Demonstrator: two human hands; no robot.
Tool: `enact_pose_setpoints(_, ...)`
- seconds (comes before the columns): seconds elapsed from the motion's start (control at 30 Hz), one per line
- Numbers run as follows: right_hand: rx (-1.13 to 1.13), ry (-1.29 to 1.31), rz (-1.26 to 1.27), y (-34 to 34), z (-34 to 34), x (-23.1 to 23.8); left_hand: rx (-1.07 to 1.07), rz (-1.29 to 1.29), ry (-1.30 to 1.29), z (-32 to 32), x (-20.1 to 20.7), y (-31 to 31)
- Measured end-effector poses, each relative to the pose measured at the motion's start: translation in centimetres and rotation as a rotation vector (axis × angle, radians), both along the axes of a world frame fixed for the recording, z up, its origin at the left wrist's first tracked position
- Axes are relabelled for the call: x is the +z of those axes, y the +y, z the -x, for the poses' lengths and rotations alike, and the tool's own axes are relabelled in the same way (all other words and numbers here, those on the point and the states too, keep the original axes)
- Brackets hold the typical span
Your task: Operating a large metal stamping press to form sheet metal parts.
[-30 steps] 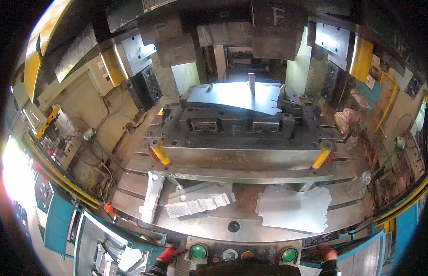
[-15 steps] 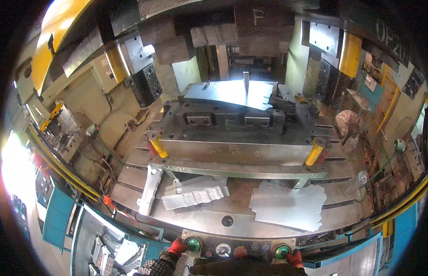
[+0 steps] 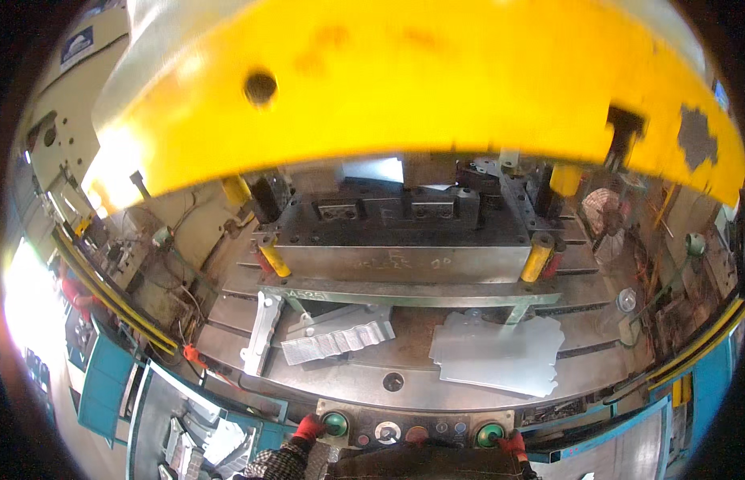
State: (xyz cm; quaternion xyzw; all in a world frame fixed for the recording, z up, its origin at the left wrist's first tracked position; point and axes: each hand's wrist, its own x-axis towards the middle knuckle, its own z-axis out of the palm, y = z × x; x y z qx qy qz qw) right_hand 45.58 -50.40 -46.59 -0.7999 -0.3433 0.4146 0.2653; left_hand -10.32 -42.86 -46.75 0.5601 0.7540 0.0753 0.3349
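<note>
My left hand (image 3: 310,428), in a red glove, rests against the left green push button (image 3: 336,424) on the control panel (image 3: 444,418). At the panel's other end my right hand (image 3: 512,446), also red-gloved, touches the right green push button (image 3: 489,434). The gloves are small in view, and how the fingers are bent does not show. Beyond the panel, a large yellow press slide (image 3: 436,80) hangs low over the dark lower die (image 3: 404,260). A shiny metal sheet (image 3: 374,170) on the die is mostly hidden behind the slide.
On the press bed lie flat sheet blanks (image 3: 496,352) at right, a ribbed metal part (image 3: 340,342) and a narrow metal part (image 3: 263,332) at left. A green-grey bar (image 3: 412,297) crosses before the die. A blue-framed bin (image 3: 140,400) holds metal pieces at lower left.
The yellow press slide has come down into view, hiding the upper tooling and most of the sheet on the die. Both hands have stayed at the green buttons.
</note>
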Motion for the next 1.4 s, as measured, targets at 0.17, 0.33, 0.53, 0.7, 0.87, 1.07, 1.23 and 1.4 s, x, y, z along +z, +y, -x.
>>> enact_pose_setpoints(0.17,-0.021,0.028,-0.098,-0.8,-0.8,-2.2,0.041,0.004,-0.073,-1.5,2.5,0.6)
enact_pose_setpoints(0.33,-0.032,0.151,-0.103,0.1,0.6,2.1,-0.03,0.053,-0.076,-1.0,1.8,0.6)
enact_pose_setpoints(0.53,-0.082,0.07,-0.116,0.0,1.5,3.3,-0.015,0.124,-0.234,-0.3,1.5,0.7)
enact_pose_setpoints(0.7,-0.019,-0.072,0.06,0.5,2.0,5.5,-0.617,0.059,0.267,1.2,4.7,2.6)
enact_pose_setpoints(0.87,0.005,-0.135,-0.127,-1.6,0.6,-0.2,-0.823,0.034,-0.268,-7.4,27.6,15.3)
enact_pose_setpoints(1.07,0.28,-0.242,-0.128,-3.0,-2.7,-2.2,-0.765,-1.323,0.044,-16.5,43.5,30.1)
enact_pose_setpoints(1.23,-0.3,-0.017,-0.359,0.5,-3.5,6.0,-0.895,-1.413,0.411,-16.0,46.7,41.7)
enact_pose_setpoints(1.4,-0.425,-0.356,-0.378,0.9,-7.7,7.7,-0.786,-1.027,0.202,-19.9,45.7,42.2)
